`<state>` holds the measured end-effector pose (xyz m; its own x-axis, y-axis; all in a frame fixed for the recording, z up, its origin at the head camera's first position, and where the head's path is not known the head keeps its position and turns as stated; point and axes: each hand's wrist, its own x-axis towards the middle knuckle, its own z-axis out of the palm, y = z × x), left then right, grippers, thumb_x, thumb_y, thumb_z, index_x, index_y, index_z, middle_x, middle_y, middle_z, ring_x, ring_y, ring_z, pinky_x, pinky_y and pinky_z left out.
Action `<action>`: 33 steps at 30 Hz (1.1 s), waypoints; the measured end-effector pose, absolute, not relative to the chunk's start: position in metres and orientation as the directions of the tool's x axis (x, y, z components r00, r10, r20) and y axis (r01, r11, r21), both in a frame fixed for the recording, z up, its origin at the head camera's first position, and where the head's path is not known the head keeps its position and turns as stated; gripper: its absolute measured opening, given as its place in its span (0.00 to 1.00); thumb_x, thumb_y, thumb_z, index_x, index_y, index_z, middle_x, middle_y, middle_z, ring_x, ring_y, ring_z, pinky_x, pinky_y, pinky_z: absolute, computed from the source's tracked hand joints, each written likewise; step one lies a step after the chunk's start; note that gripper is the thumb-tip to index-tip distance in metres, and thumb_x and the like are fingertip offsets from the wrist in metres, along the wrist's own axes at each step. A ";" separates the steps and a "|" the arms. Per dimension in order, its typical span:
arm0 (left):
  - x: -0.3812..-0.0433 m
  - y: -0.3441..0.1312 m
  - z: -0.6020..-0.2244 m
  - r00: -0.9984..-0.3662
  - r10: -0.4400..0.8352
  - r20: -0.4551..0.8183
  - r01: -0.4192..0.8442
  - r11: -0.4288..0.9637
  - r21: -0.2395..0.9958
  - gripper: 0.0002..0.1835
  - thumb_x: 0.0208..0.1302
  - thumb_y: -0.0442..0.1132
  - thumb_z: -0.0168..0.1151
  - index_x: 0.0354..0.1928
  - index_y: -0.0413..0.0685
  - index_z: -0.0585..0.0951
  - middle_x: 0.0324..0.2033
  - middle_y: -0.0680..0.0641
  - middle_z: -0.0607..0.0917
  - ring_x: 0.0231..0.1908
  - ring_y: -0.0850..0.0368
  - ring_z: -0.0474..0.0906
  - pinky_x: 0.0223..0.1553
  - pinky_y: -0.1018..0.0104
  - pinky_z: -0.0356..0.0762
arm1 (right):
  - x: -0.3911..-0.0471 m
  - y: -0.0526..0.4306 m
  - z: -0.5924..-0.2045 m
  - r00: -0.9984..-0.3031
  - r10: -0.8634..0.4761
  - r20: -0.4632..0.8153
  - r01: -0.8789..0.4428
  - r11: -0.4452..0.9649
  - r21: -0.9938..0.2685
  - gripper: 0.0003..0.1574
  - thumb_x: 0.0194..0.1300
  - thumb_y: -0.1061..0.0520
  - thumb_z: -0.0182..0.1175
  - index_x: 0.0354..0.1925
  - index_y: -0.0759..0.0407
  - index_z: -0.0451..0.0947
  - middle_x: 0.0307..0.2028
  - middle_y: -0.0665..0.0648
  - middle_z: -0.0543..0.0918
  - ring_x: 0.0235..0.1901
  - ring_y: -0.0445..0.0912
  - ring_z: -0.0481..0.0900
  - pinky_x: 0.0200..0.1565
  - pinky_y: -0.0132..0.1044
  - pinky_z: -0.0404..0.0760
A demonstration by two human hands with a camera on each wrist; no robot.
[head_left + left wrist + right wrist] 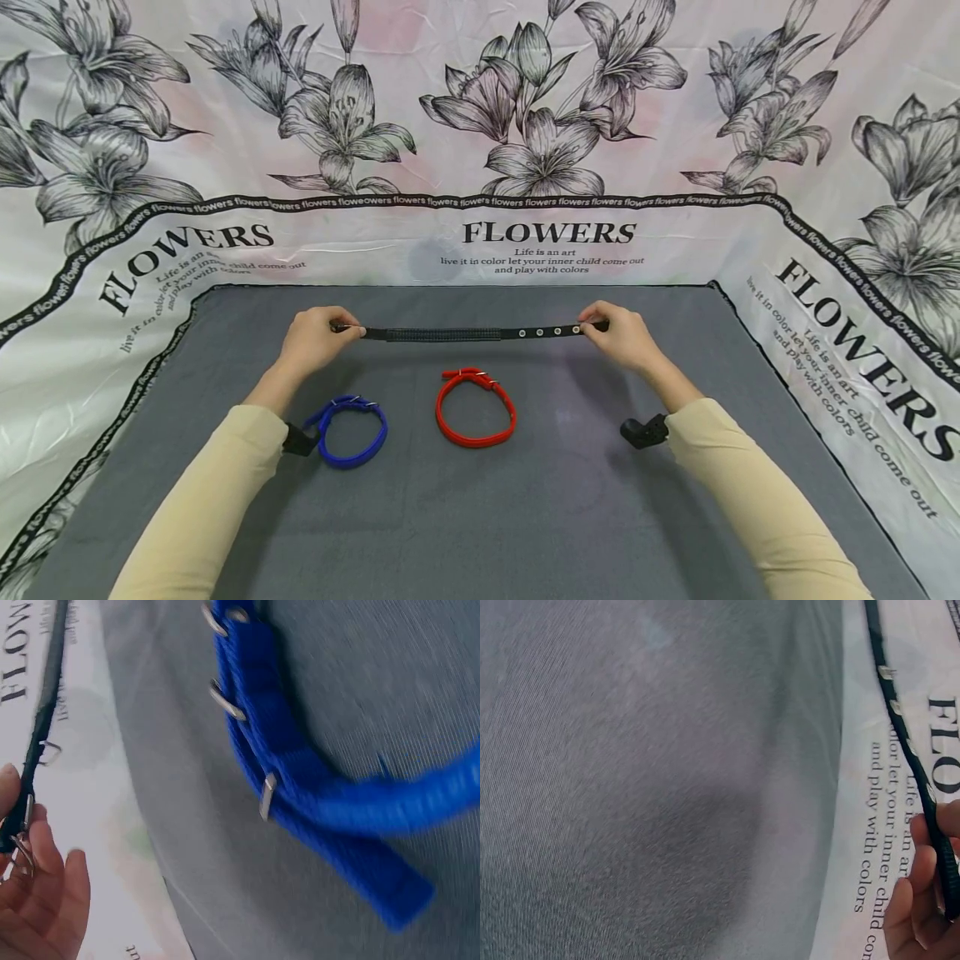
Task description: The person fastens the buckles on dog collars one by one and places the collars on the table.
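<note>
A black collar (442,335) is stretched out straight between both hands, raised over the far part of the table. My left hand (317,337) pinches its buckle end; in the left wrist view the metal buckle (24,851) shows among the fingers. The other end, with a row of metal eyelets (540,332), is pinched by my right hand (621,335). Nearer to me lies a red collar (476,442), fastened into a loop. To its left is a blue collar (352,461), also looped, close to my left wrist and large in the left wrist view.
Grey cloth (480,525) covers the table. Behind and at the sides hangs a white floral curtain (420,242) with printed words. A small black device (645,432) sits at the right wrist, and another (300,440) at the left.
</note>
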<state>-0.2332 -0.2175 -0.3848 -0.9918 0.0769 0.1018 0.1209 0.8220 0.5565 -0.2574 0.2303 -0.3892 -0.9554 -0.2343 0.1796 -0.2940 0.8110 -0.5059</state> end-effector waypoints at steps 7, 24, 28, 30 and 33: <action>-0.233 -0.215 -0.379 -1.000 0.006 0.026 0.024 0.679 0.734 0.15 0.61 0.48 0.61 0.44 0.47 0.80 0.34 0.43 0.82 0.33 0.51 0.80 0.32 0.62 0.75 | -0.255 0.232 -0.381 -0.979 -0.203 -0.012 -0.137 0.702 -0.699 0.16 0.65 0.50 0.56 0.46 0.58 0.76 0.41 0.61 0.82 0.38 0.54 0.82 0.37 0.42 0.80; -0.226 -0.202 -0.364 -0.999 0.033 -0.029 -0.009 0.484 0.875 0.18 0.59 0.39 0.63 0.52 0.49 0.77 0.42 0.46 0.73 0.34 0.63 0.81 0.38 0.66 0.80 | -0.249 0.216 -0.374 -0.950 -0.311 -0.040 -0.056 0.293 -0.954 0.26 0.63 0.50 0.59 0.55 0.60 0.68 0.48 0.61 0.72 0.46 0.49 0.81 0.48 0.42 0.78; -0.226 -0.199 -0.363 -0.998 0.062 -0.005 0.025 0.471 0.882 0.18 0.58 0.40 0.64 0.52 0.48 0.77 0.40 0.46 0.74 0.34 0.64 0.81 0.37 0.67 0.80 | -0.250 0.213 -0.373 -0.952 -0.306 0.003 -0.100 0.303 -0.948 0.24 0.63 0.53 0.58 0.55 0.60 0.68 0.49 0.63 0.73 0.48 0.53 0.79 0.47 0.42 0.79; -0.225 -0.197 -0.362 -0.997 0.073 0.006 0.040 0.465 0.884 0.19 0.57 0.42 0.65 0.51 0.49 0.77 0.40 0.46 0.75 0.35 0.62 0.82 0.37 0.66 0.80 | -0.250 0.211 -0.372 -0.954 -0.299 0.025 -0.126 0.325 -0.937 0.24 0.64 0.53 0.58 0.55 0.61 0.69 0.49 0.64 0.74 0.48 0.53 0.79 0.46 0.42 0.79; -0.224 -0.193 -0.360 -0.997 0.067 0.041 0.068 0.484 0.873 0.20 0.56 0.47 0.65 0.50 0.50 0.78 0.39 0.46 0.77 0.37 0.60 0.81 0.37 0.65 0.79 | -0.250 0.207 -0.371 -0.955 -0.287 0.070 -0.178 0.371 -0.912 0.23 0.64 0.52 0.57 0.55 0.60 0.70 0.47 0.64 0.75 0.46 0.50 0.79 0.45 0.42 0.80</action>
<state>-0.2238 -0.1933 -0.3602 -0.9969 0.0670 0.0405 0.0680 0.4836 0.8726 -0.2504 0.2075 -0.3713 -0.9555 -0.2867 0.0697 -0.1778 0.3708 -0.9116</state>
